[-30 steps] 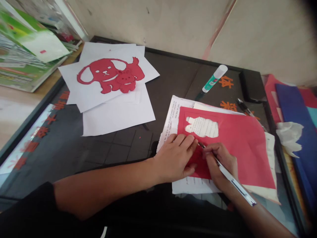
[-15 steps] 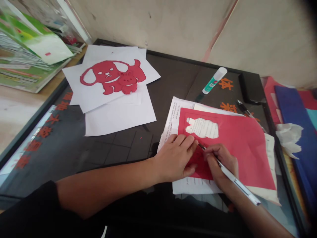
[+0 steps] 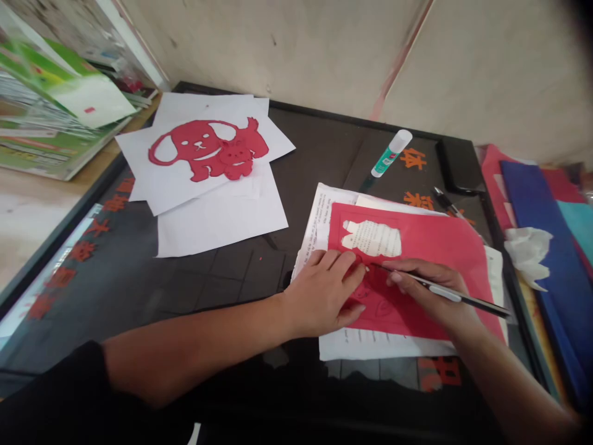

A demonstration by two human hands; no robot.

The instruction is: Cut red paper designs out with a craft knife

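Observation:
My right hand [image 3: 433, 290] is closed around a slim craft knife [image 3: 447, 292], its dark tip pointing left just above a sheet of red paper [image 3: 440, 241]. Fingers bent and somewhat apart, my left hand [image 3: 327, 290] presses on the red paper's left part, close to the tip. An animal-shaped hole [image 3: 373, 238] in the red paper lets printed pages show through. Below the tip, faint drawn lines mark the red surface. Under it lie printed sheets [image 3: 333, 349]. My left hand hides part of the paper's left edge.
Red dog and pig cutouts [image 3: 199, 145] lie on white sheets [image 3: 217, 228] at the left. A glue stick [image 3: 391, 153], a pen [image 3: 447, 202] and a black case [image 3: 458, 167] sit behind the red paper. Crumpled tissue [image 3: 528, 253] and coloured paper [image 3: 532, 204] are at the right.
The craft knife has swung from slanting down toward me to lying flatter, its rear end pointing right. My right hand has turned and shifted right. My left hand stays on the paper.

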